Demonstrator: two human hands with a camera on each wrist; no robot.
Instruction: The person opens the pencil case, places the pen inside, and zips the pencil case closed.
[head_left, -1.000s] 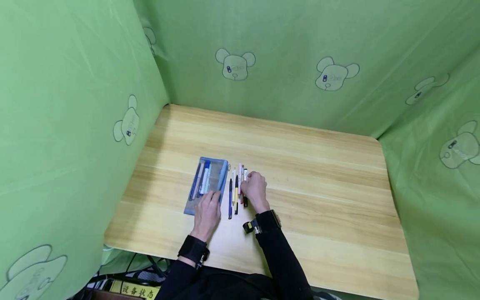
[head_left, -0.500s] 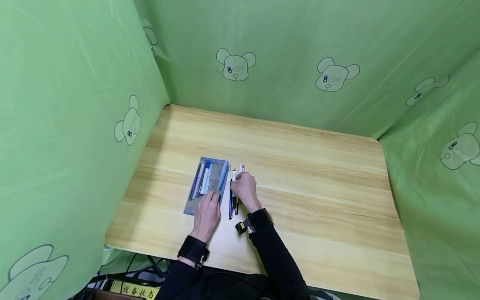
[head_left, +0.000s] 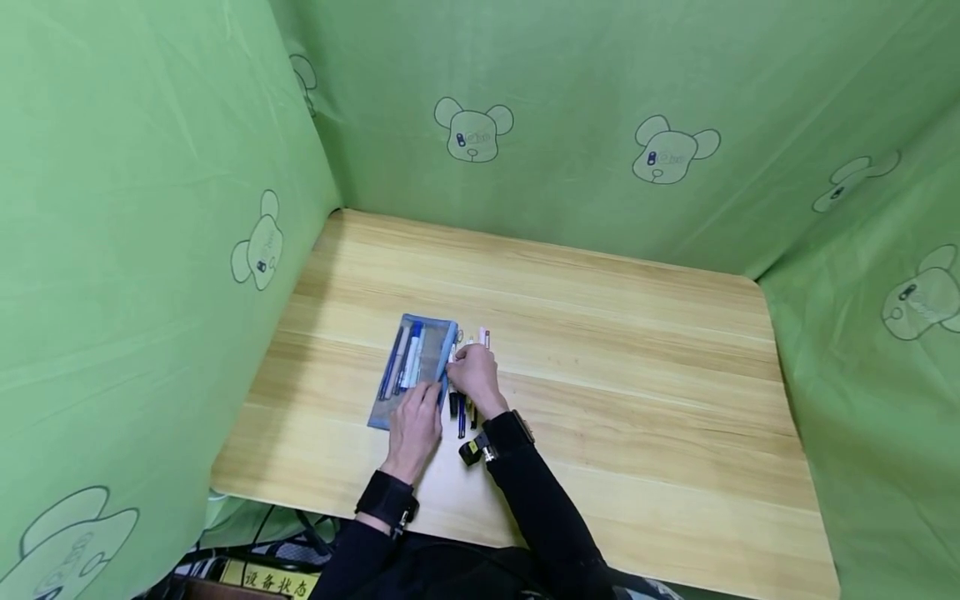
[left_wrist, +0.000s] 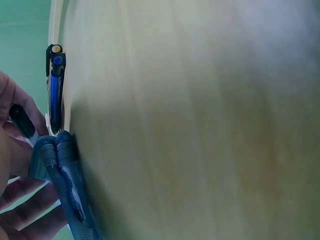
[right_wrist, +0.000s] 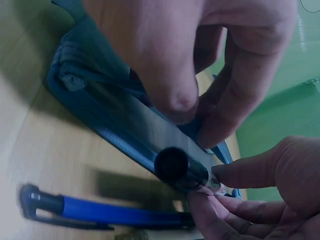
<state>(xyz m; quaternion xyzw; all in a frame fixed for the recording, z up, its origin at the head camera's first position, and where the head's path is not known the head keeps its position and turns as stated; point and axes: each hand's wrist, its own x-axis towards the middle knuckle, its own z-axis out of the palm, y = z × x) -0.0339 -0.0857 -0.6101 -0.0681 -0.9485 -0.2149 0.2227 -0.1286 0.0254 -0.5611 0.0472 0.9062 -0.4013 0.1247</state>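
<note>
A flat blue mesh pencil case [head_left: 382, 413] lies on the table with several pens and markers visible inside it. My left hand [head_left: 414, 425] pinches its near right part; in the right wrist view, thumb and finger grip the upper fabric. Between the thumb and fingers of my right hand [head_left: 474, 372] is a marker [right_wrist: 172, 167] with a black cap and pale barrel. It is tilted, held close beside the case's zippered right edge. Below it lies a blue pen [right_wrist: 115, 212]. Other pens [head_left: 483, 337] are partly covered by my right hand.
The wooden table [head_left: 637, 400] extends to the right and behind the case. Green curtains [head_left: 562, 192] with bear-head prints enclose its back and sides. A yellow sign [head_left: 268, 577] and cables sit below the front left edge.
My right hand has moved left from the right end of the pen row, carrying the black-capped marker over the other pens to the pencil case's edge. My left hand has stayed put.
</note>
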